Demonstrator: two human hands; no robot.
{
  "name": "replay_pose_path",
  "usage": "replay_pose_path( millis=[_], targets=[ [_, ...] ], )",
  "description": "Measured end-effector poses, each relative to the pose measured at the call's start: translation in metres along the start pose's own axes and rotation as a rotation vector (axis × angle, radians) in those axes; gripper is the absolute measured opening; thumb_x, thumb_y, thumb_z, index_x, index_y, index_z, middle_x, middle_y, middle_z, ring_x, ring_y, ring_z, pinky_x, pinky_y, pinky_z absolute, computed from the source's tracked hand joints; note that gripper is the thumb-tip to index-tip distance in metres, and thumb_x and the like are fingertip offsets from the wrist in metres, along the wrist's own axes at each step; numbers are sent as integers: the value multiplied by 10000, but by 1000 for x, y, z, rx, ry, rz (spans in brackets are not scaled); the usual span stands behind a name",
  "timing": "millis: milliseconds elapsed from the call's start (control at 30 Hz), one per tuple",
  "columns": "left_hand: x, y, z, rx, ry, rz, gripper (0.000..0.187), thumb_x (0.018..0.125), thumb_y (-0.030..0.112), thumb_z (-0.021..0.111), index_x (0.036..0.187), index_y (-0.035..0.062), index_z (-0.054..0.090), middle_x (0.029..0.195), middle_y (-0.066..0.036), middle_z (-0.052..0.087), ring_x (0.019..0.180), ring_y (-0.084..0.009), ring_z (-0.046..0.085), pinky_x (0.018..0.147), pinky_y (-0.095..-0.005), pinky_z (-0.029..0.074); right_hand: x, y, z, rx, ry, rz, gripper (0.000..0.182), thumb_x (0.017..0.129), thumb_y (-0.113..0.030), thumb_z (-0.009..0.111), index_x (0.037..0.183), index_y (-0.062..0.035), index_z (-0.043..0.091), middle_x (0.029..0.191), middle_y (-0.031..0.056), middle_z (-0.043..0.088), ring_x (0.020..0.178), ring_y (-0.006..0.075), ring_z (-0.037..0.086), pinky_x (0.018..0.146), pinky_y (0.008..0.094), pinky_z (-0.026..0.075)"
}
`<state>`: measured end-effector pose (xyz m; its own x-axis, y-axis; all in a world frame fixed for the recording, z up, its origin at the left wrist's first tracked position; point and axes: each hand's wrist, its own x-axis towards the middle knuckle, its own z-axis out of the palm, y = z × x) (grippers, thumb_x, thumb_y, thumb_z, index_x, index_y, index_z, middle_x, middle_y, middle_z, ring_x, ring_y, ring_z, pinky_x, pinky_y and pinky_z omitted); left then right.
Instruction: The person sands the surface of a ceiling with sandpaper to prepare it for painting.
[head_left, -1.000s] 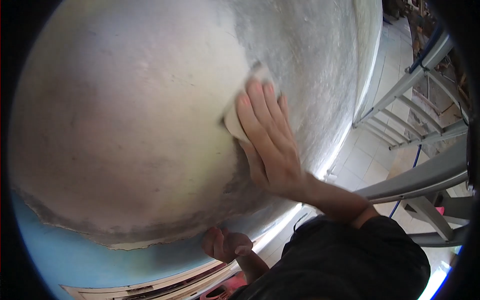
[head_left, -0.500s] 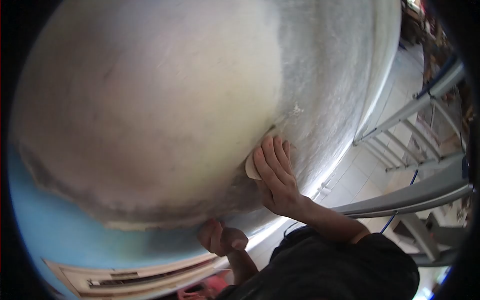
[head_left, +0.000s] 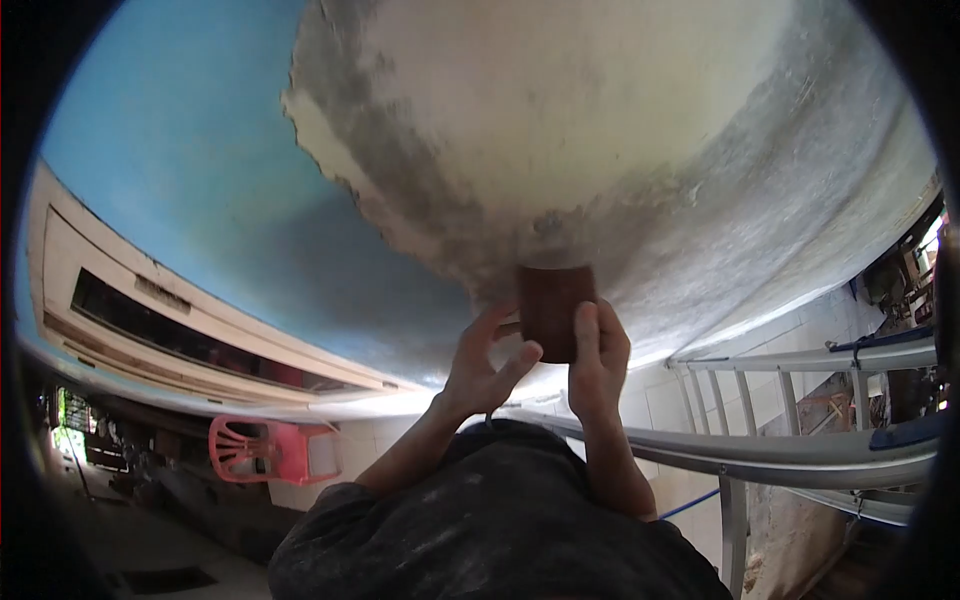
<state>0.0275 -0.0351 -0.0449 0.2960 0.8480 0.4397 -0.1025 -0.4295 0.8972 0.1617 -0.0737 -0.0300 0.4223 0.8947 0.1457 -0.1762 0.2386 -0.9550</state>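
Note:
My right hand grips a reddish-brown sheet of sandpaper, its thumb on the front face and its fingers behind the right edge. At the sheet's lower left edge is my left hand; its thumb lies at the corner and its fingertips pass behind the paper. Both hands are in front of my chest, just below a wall surface. That wall carries a pale, smooth filler patch with a grey, scuffed border. A ragged edge separates it from blue paint on the left.
An aluminium ladder stands close on my right. To the lower left is a pink plastic chair on the floor. A cream wooden frame with a dark slot is set in the blue wall.
My right hand has come off the wall, where it was pressing the sheet against the patch. Both hands now meet at the sandpaper, whose brown face shows. The view has swung left.

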Motion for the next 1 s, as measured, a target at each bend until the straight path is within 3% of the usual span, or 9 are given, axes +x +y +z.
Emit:
replay_pose_path(
  millis=[100,200,233,333,400,500,667,767,1000],
  targets=[
    [-4,17,13,-188,35,-227,425,837,178,658,1135,-62,473,991,-140,615,860,-148,590,779,-267,473,-11,9,1,-60,-62,-4,286,941,-209,498,1109,19,533,857,58,594,837,103,533,747,246,425],
    [-4,22,12,-228,170,-237,312,849,93,636,1083,-51,488,1012,-125,608,869,-114,581,757,-241,475,-10,17,0,-147,-15,-158,330,934,-169,499,1214,3,465,965,108,607,932,154,556,828,284,429],
    [-3,34,9,-100,185,-176,248,852,54,618,1044,-34,489,1051,-167,612,923,-126,594,748,-251,482,-11,17,-2,-152,3,-184,347,933,-156,497,1240,-4,440,993,119,603,954,169,556,844,295,427],
    [7,50,-2,112,280,339,216,860,14,581,1046,-36,483,1079,-240,602,1034,-190,589,772,-289,501,-11,15,-11,-156,3,-159,377,944,-164,465,1281,-10,396,1055,135,587,996,184,540,869,316,415],
    [35,72,-14,314,283,770,273,877,-62,486,1137,-108,416,1147,-295,544,1131,-317,530,893,-367,476,-11,12,-11,-103,1,-128,384,946,-200,468,1274,-7,417,1027,119,603,967,177,546,864,311,402],
    [73,119,-32,851,297,901,347,883,-55,463,1228,-77,429,1222,-237,526,1187,-307,487,979,-470,361,-12,4,-6,-106,-51,-136,386,959,-234,433,1268,-3,422,1022,121,606,962,179,548,849,307,406],
    [96,101,-13,1259,415,788,374,898,64,436,1264,18,498,1251,-102,552,1274,-226,408,1068,-578,-57,-21,5,-5,-101,-138,-102,392,971,-254,396,1263,5,431,996,126,611,956,186,559,845,308,415],
    [89,66,-18,1331,490,780,387,901,127,436,1275,44,494,1286,-68,529,1299,-186,375,1033,-581,-157,-24,13,-13,-68,-118,-27,419,979,-299,362,1259,2,442,985,120,614,956,178,564,840,306,417],
    [128,144,-27,1474,530,788,393,907,186,451,1294,127,485,1343,-12,475,1316,-164,342,979,-651,-191,-17,5,-19,-19,-164,21,435,985,-306,302,1251,7,445,1004,119,611,942,178,566,834,312,413]
  ],
)
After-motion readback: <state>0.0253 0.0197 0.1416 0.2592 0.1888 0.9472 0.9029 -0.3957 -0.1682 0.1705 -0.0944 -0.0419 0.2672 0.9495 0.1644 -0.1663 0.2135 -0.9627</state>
